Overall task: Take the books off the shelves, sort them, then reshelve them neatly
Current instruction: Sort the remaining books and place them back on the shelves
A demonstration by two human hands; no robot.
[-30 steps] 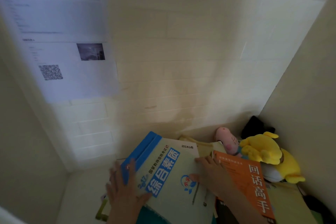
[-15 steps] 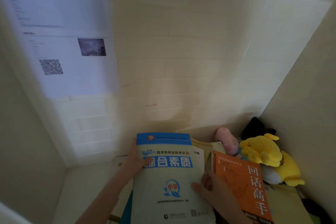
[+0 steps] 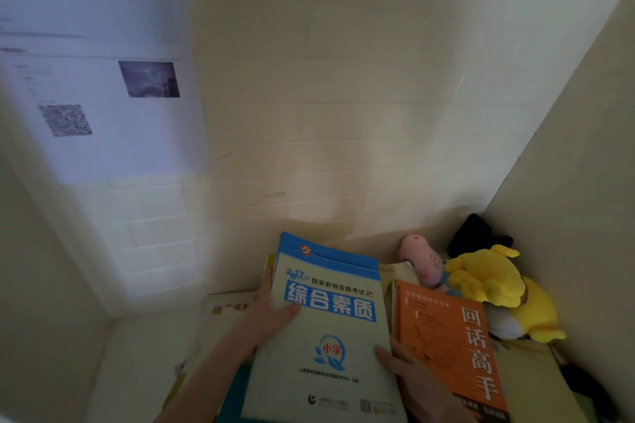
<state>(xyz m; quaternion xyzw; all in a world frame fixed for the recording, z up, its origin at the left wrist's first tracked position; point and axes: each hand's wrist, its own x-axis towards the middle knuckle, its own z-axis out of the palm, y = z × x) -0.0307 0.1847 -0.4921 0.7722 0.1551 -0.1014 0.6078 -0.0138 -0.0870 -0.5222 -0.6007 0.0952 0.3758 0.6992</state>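
The left thumb (image 3: pixel 290 311) lies flat across the cover of the blue-and-white book (image 3: pixel 330 340), just below the big blue title band. The other fingers of the left hand (image 3: pixel 269 311) wrap behind the book's nine o'clock edge, out of sight, so this hand grips the book between thumb and hidden fingers. The right thumb (image 3: pixel 382 353) presses on the cover at about the book's four o'clock, close to the edge. The rest of the right hand (image 3: pixel 417 379) runs beneath that edge, pinching the book from the other side. Its fingertips cannot be seen.

The book sits between the two hands, cover up and title upright to the wearer, its blue top band pointing to twelve o'clock towards the back wall. It lies over other volumes. A teal cover (image 3: pixel 235 398) shows under its seven o'clock corner, and pale yellowish books (image 3: pixel 223 314) spread out at nine o'clock under the left forearm.

Just beside it at three o'clock lies an orange book (image 3: pixel 443 330), its near part under the right wrist. Beyond that, towards one and two o'clock, a pink plush (image 3: pixel 421 263) and a yellow plush (image 3: pixel 491 285) rest in the corner, with a dark object (image 3: pixel 476 233) behind them. At ten o'clock in the view a printed sheet (image 3: pixel 103 96) bearing a QR code hangs on the pale tiled wall.
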